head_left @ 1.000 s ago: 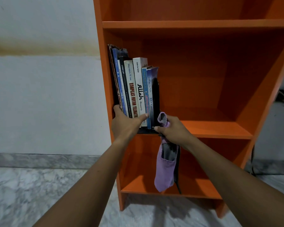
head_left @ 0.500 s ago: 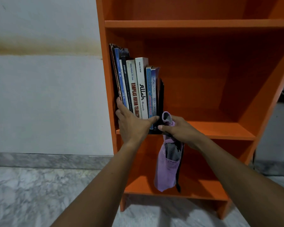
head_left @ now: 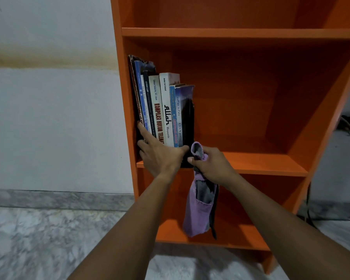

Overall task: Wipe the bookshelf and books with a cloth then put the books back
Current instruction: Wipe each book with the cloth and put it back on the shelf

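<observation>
The left hand point(head_left: 160, 156) lies spread across the foot of a row of books point(head_left: 164, 110), fingers open and pressed flat on the spines, thumb reaching toward the last book; it seems to be steadying the row or squaring it up, not gripping any one book. The right hand point(head_left: 212, 164) is closed around a purple cloth point(head_left: 198, 211), pinched near its top so the rest hangs down in front of the shelf below, kept out of the way. The books stand upright, packed against the left wall of an orange bookshelf point(head_left: 271, 164), on its middle shelf; the rest of that shelf is bare. The shelf below appears bare too. A pale wall and marble floor lie to the left.
</observation>
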The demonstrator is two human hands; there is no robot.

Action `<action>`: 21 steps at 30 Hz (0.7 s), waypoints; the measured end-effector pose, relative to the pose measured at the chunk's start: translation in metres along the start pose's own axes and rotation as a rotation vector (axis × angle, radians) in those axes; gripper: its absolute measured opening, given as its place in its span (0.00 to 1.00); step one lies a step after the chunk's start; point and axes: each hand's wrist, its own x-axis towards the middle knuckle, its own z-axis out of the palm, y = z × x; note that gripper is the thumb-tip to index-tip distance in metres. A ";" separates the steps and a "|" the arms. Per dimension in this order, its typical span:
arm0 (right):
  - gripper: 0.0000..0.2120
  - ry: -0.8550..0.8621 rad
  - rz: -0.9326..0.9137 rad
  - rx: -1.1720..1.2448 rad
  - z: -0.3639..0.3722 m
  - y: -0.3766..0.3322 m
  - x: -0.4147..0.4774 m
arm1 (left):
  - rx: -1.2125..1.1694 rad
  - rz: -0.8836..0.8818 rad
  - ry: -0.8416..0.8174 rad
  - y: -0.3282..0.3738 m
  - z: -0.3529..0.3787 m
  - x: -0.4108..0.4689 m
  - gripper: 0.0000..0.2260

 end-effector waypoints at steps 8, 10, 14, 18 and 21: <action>0.10 0.067 -0.009 -0.126 0.015 -0.010 0.007 | 0.040 0.009 0.017 0.003 -0.009 0.005 0.67; 0.07 0.045 0.011 -0.081 0.013 -0.012 0.009 | 0.047 0.016 0.026 0.002 -0.011 0.005 0.67; 0.03 0.002 0.046 -0.073 0.009 -0.011 0.014 | 0.046 0.041 0.028 -0.001 -0.014 0.003 0.66; 0.05 -0.089 0.082 -0.025 0.002 -0.017 0.015 | 0.055 0.058 0.031 -0.004 -0.017 -0.003 0.66; 0.08 -0.166 0.145 0.018 -0.001 -0.025 0.013 | -0.006 0.116 0.017 -0.013 -0.025 -0.006 0.64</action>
